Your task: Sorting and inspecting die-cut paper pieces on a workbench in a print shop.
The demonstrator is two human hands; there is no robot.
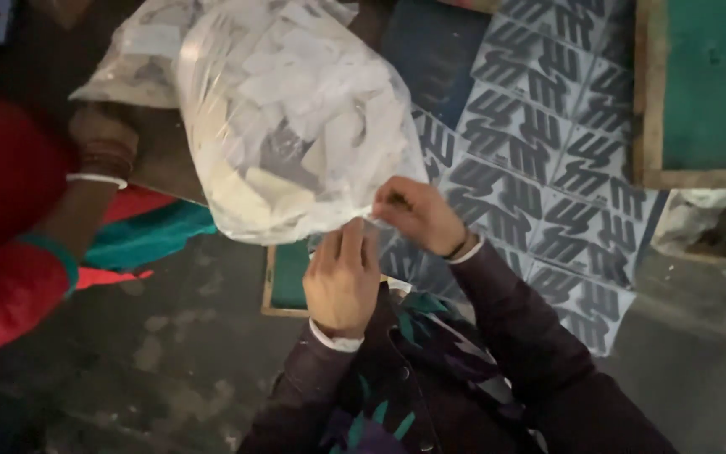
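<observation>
Both the left hand and right hand pinch the crinkled neck of a bulging clear plastic bag, seemingly stuffed with pale paper scraps.

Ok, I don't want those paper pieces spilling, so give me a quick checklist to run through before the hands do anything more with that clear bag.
1. Both hands on the bag's lower edge: left hand and right hand pinch the clear plastic bag there. Ok.
2. Bag supported from below: it seems to lean on the dark surface behind. Cannot tell.
3. Pinched spot closed: hidden by fingers. Cannot tell.
4. Tears in the plastic: none visible on this side. Ok.
5. Space alongside: another person's arm with bangles is close on the left. Not ok.
6. Printed sheets underneath: flat, uncovered. Ok.
</observation>
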